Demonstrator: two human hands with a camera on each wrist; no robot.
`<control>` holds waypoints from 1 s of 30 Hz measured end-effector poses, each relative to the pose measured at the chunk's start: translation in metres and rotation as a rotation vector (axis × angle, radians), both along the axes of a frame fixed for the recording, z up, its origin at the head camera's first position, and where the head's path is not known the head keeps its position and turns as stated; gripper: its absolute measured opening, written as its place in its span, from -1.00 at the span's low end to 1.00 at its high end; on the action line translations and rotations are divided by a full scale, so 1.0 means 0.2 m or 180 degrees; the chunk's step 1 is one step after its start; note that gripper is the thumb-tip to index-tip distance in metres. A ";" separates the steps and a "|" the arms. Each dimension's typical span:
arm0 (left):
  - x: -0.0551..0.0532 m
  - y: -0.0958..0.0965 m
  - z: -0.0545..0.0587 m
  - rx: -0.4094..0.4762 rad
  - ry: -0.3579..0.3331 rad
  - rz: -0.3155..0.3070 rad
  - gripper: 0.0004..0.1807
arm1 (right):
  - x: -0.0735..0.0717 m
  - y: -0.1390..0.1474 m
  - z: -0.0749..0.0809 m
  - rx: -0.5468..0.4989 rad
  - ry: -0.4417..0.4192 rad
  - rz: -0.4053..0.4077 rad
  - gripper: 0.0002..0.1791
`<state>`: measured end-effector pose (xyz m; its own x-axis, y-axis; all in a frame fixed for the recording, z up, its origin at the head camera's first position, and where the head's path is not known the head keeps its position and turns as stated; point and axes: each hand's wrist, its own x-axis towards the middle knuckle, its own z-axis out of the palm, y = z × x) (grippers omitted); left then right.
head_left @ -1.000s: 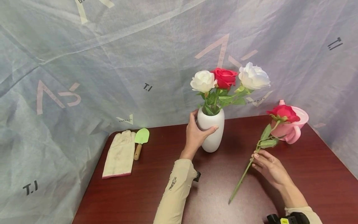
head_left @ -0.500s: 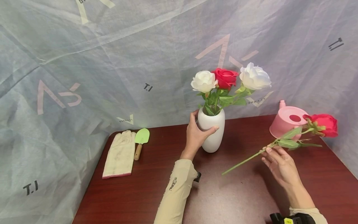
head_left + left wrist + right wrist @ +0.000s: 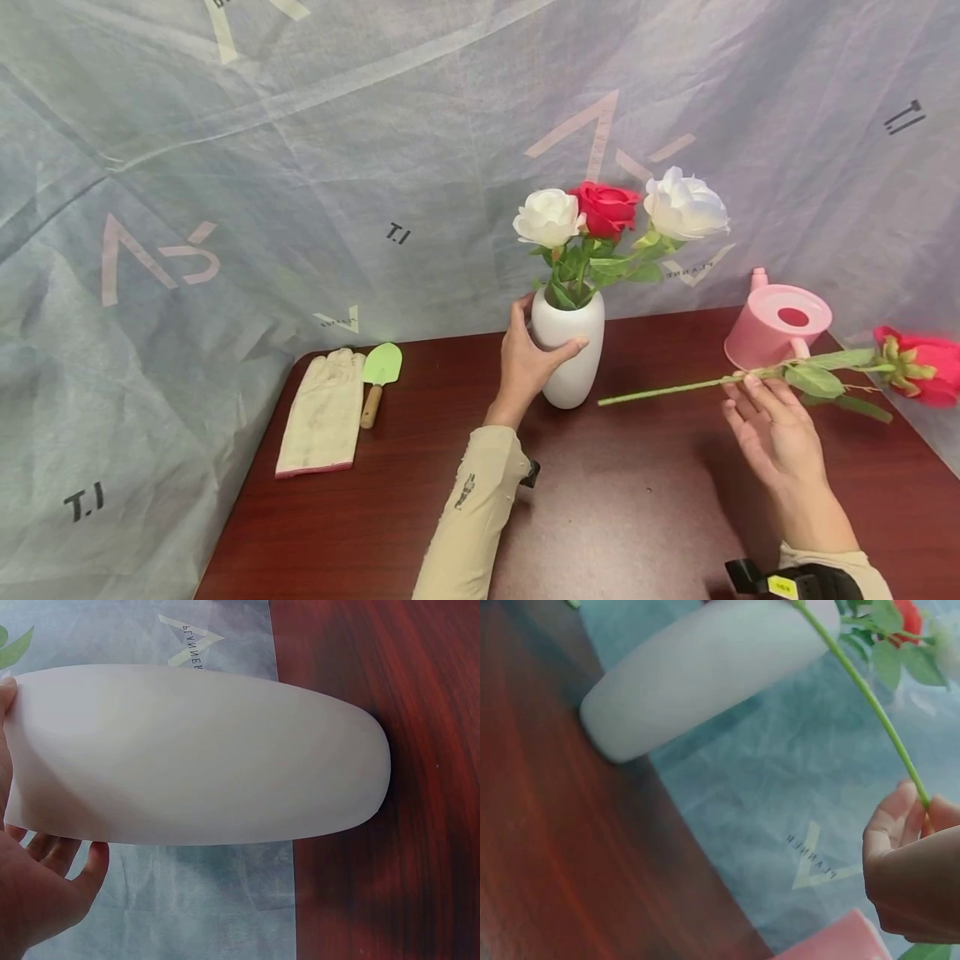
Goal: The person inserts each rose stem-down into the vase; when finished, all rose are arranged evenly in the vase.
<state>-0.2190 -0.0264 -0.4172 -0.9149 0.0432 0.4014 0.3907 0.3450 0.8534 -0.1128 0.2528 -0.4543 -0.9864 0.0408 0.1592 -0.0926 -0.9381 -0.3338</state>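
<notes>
My left hand (image 3: 529, 354) grips the white vase (image 3: 576, 358) from its left side, thumb across the front and fingers behind. Two white roses (image 3: 686, 205) and a red rose (image 3: 609, 208) stand in the vase, their leaves spreading over its mouth. My right hand (image 3: 787, 433) pinches the green stem of another red rose (image 3: 918, 367) between thumb and fingers. That rose lies almost level in the air, bloom to the right, bare stem end pointing left toward the vase. In the right wrist view the stem (image 3: 877, 709) crosses in front of the vase's upper part.
A pink watering can (image 3: 768, 325) stands at the table's back right, behind the held rose. Cream gloves (image 3: 321, 412) and a small green trowel (image 3: 381, 367) with a wooden handle lie at the left. A grey cloth backdrop (image 3: 337, 167) rises behind the dark red table (image 3: 600, 517).
The rose in my right hand has turned from slanting upright to nearly level, its bloom swinging right and down past the watering can. My right hand has shifted right. The left hand stays on the vase.
</notes>
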 end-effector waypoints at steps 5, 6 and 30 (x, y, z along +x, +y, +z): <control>0.00 0.00 0.00 -0.0016 -0.0009 -0.0003 -0.07 | -0.01 0.02 0.04 -0.0406 0.0128 0.0094 -0.62; 0.00 0.00 0.00 -0.0014 -0.0014 -0.0008 -0.07 | -0.01 0.02 0.05 -0.0461 0.0151 0.0101 -0.61; 0.00 0.00 0.00 -0.0035 -0.0039 0.0038 -0.06 | -0.16 -0.22 0.32 -0.0462 -0.0182 -0.0474 -0.80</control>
